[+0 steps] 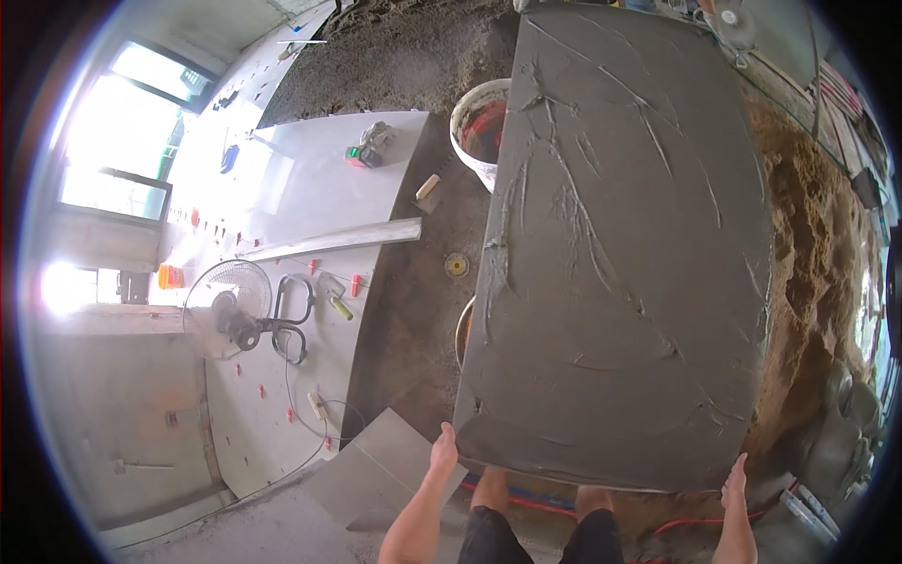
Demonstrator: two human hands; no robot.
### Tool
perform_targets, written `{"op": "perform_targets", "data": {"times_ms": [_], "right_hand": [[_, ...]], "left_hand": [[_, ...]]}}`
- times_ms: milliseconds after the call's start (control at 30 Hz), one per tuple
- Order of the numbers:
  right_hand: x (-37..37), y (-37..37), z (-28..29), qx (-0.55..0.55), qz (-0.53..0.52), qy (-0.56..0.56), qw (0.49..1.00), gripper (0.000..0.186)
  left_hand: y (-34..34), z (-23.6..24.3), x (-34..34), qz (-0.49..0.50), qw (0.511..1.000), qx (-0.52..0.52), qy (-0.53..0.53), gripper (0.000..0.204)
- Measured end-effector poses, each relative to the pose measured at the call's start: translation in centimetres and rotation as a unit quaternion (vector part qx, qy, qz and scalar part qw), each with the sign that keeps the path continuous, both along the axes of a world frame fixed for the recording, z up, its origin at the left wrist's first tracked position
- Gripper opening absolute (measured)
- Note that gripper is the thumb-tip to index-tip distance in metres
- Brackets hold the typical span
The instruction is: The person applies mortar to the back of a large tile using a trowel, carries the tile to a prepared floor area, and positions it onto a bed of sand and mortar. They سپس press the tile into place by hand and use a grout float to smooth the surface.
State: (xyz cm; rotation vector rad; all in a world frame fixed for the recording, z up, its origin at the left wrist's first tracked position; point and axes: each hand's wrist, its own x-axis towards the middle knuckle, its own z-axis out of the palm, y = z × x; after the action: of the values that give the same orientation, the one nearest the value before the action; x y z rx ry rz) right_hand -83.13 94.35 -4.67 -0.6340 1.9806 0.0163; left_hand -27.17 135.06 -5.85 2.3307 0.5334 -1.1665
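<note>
**Mortar-coated slab held at its near corners over a sand bed**

Head view: a large rectangular slab [625,244], its upper face spread with wet grey mortar scored by trowel ridges, fills the middle and right of the picture. The left hand [443,449] grips its near left corner, thumb on top and fingers wrapped under the edge. The right hand [734,481] clasps the near right corner the same way; its fingers below the edge are hidden. The person's bare knees show just beneath the near edge.

Under and beyond the slab lies a dark raked screed bed [395,56], with loose brown sand [808,244] heaped to the right. A white bucket [476,127] stands at the slab's far left edge. To the left, pale floor tiles [310,179] are already laid, dotted with red levelling clips. On them rest a long metal straightedge [334,240], a floor fan [225,310] and a suction lifter [293,320]. Bright windows [122,132] glare at the far left.
</note>
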Motion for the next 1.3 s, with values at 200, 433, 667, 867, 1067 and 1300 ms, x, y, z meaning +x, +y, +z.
{"op": "perform_targets", "data": {"times_ms": [200,433,667,867,1067,1300], "right_hand": [[-6.3,-3.8,-1.2,-0.064,-0.020,0.036,0.997,0.097],[-7.5,-6.6,-0.8,0.038,0.020,-0.010,0.999,0.109],[-6.6,-10.1,2.3,-0.012,0.025,0.009,1.000,0.112],[-7.1,-11.7,7.3,-0.078,0.016,-0.077,0.994,0.095],[-2.0,-9.2,18.1,-0.144,-0.034,-0.055,0.987,0.065],[1.5,-1.9,34.1,-0.204,0.237,-0.012,0.950,0.041]], "left_hand": [[-1.5,-1.2,-5.1,0.051,0.999,-0.017,0.005,0.077],[-2.5,-2.8,-7.7,0.090,0.996,-0.002,0.024,0.073],[-4.3,-3.3,-10.6,0.135,0.989,-0.038,0.046,0.078],[-1.2,-8.2,-11.3,0.094,0.990,-0.092,0.047,0.076],[-2.0,-6.9,-12.3,0.131,0.986,-0.081,0.066,0.083],[-1.6,-5.8,-10.2,0.257,0.889,-0.358,0.124,0.075]]}}
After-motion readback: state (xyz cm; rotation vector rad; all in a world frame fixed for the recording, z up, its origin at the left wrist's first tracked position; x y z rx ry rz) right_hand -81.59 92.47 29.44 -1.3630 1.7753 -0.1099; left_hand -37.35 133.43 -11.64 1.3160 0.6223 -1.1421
